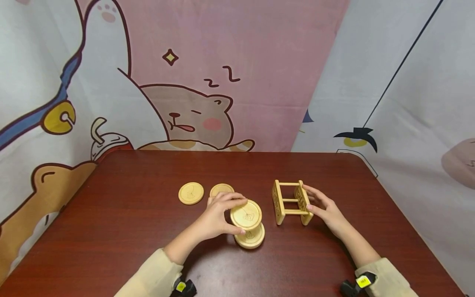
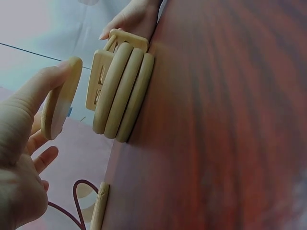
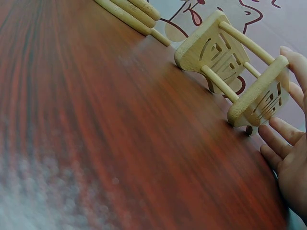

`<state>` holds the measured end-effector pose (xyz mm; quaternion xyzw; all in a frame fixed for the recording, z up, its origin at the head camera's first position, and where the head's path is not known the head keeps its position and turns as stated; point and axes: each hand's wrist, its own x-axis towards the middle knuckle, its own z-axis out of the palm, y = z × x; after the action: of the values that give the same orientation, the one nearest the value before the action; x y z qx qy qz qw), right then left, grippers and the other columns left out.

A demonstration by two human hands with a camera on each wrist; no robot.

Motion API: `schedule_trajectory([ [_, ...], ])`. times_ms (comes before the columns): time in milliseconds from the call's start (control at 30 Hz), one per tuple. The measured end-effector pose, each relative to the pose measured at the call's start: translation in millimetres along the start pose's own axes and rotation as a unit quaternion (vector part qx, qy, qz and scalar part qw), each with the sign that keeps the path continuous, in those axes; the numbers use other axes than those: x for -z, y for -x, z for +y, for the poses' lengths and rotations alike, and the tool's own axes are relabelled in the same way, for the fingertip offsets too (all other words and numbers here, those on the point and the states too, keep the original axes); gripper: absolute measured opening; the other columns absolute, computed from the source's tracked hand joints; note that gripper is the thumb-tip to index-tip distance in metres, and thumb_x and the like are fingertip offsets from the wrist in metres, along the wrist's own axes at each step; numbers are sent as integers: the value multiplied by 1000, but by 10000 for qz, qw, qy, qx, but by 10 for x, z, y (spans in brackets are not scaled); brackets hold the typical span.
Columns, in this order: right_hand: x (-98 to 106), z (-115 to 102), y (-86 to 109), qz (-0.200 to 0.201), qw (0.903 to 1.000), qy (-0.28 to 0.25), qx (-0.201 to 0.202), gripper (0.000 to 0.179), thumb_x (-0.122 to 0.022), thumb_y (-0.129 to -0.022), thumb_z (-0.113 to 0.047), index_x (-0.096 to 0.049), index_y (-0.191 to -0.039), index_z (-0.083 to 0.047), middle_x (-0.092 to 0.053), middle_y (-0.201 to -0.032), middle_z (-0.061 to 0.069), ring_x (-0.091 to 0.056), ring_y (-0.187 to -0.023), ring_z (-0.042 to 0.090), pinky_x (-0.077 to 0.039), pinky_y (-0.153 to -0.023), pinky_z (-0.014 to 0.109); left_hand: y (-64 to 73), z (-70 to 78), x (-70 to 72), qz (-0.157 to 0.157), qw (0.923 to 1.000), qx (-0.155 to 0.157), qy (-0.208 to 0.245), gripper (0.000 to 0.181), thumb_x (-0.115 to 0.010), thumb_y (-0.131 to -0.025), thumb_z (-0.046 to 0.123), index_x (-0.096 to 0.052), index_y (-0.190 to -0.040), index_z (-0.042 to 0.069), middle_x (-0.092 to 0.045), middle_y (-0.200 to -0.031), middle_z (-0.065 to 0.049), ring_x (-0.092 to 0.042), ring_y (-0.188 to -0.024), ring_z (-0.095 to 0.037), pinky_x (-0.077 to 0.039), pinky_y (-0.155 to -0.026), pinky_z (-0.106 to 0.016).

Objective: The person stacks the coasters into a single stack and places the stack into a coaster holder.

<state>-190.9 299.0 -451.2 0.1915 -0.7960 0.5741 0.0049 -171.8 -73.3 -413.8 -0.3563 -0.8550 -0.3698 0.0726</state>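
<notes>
My left hand (image 1: 219, 216) pinches a round wooden coaster (image 1: 246, 215) with a leaf engraved on its face, the thumb and fingers at its rim. The coaster is tilted, raised above a stack of three coasters (image 2: 123, 91), partly hidden behind it in the head view. To the right stands a small wooden coaster rack (image 1: 293, 212) with two cut-out side panels joined by thin rods. My right hand (image 1: 326, 210) touches the rack's right panel, its fingers loosely spread against the outer side.
Two more coasters lie on the table behind the left hand: one flat coaster (image 1: 191, 193) at the left, and another coaster (image 1: 222, 189) partly covered by that hand. The dark red table (image 1: 148, 177) meets a cartoon-printed cloth (image 1: 259, 74) at the back.
</notes>
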Motion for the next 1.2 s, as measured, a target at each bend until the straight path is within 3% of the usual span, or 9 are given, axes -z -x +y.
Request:
schedule_trajectory([
  [600,-3,-1,10,39,10000,13,15,54,-55,-94,-2,-38,-146,-6,-44,-137,21,-48,-117,11,-44,-86,23,120,16,-107,-277,9994,-56,204,77,-90,-58,36,-64,-126,13,-56,-128,8,-43,-115,-12,-26,-89,-42],
  [933,-9,-6,9,40,10000,11,-38,54,-55,-94,-3,-38,-146,-6,-43,-138,24,-48,-116,10,-45,-85,24,139,18,-150,-520,9979,15,378,75,-89,-61,32,-63,-128,12,-55,-131,4,-44,-121,-16,-19,-102,-55],
  [1200,-9,-14,11,19,10000,-1,-43,54,-54,-95,-3,-38,-146,-6,-42,-139,24,-48,-117,10,-44,-86,24,151,11,-176,-533,9982,-105,245,76,-88,-60,38,-63,-127,14,-56,-130,8,-44,-119,-12,-26,-93,-46],
])
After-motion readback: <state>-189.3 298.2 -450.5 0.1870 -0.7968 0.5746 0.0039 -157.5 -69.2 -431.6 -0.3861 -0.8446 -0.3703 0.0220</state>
